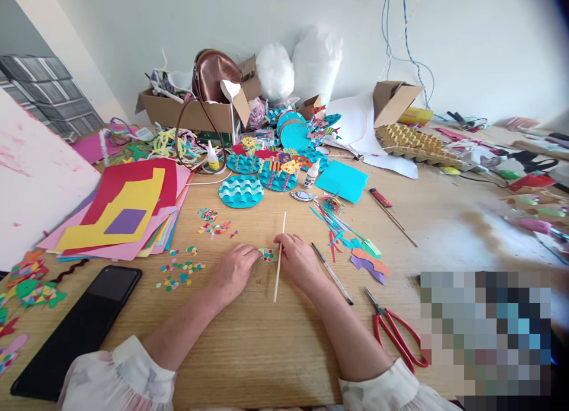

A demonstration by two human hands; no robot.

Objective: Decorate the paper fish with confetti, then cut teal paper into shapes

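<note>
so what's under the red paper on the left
Pink paper and blue paper stick out from under the red paper; what its middle covers can't be seen.

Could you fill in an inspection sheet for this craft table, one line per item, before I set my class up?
Surface: wooden table, bare grain nearest the person.
Things: dotted piece and pale stick between the hands; paper dots to the left.
Clutter: paper stack and phone at left; pen and red-handled tool at right; two glue bottles behind.
Hands: left at the dotted piece; right holding the stick.
Cables: blue cables hanging down the wall, back right.
Surroundings: open box and white bags at the back; far right blurred, lower right pixelated.
</note>
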